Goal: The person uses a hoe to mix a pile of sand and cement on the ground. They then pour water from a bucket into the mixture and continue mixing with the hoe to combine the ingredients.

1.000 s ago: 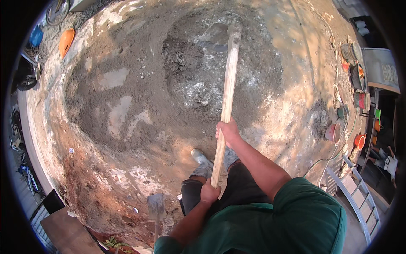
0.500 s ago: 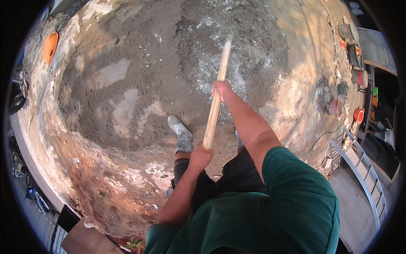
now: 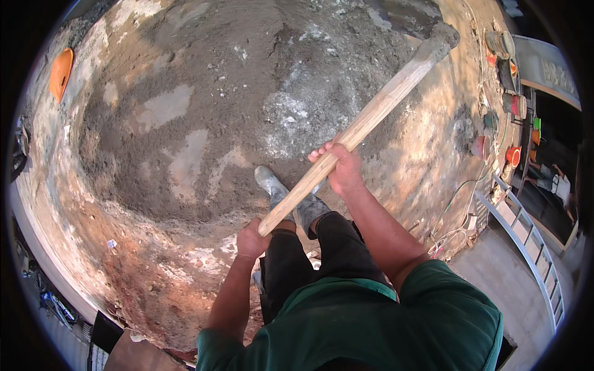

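A long-handled hoe (image 3: 391, 96) slants from lower left to upper right across the view. My left hand (image 3: 252, 240) is closed round the butt of its pale wooden handle. Farther up, my right hand (image 3: 344, 168) grips the handle from below, fingers curled over its side. The handle's far end is caked with grey mud, and a dark, wet-looking blade (image 3: 411, 17) shows beside it, raised toward the camera. Below lies a wide bed of grey sand or mortar mix (image 3: 247, 93), with a whitish powdery patch (image 3: 297, 114) near its middle.
My muddy boots (image 3: 270, 180) stand at the near edge of the mix. An orange basin-like object (image 3: 60, 74) lies far left. Along the right are several buckets (image 3: 513, 156), a loose hose or cable (image 3: 463, 195) and a metal ladder (image 3: 526, 238). Another person (image 3: 560, 185) is at the far right.
The hoe's head has come up off the mix and swung to the right. My left hand has moved left and my right hand down nearer my body, both still gripping.
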